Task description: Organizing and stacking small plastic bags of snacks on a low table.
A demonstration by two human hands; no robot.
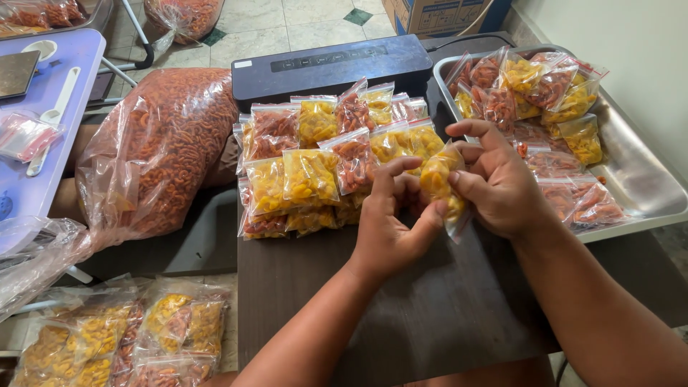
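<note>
A small clear bag of yellow snacks (438,179) sits pinched between both hands above the dark counter (401,308). The left hand (390,226) grips its lower edge, fingers curled; the right hand (498,183) closes on its upper side. Just behind lies a pile of filled bags (315,165), then a black sealer (330,68). A metal tray (638,179) lies at the right. The near counter lies bare.
</note>
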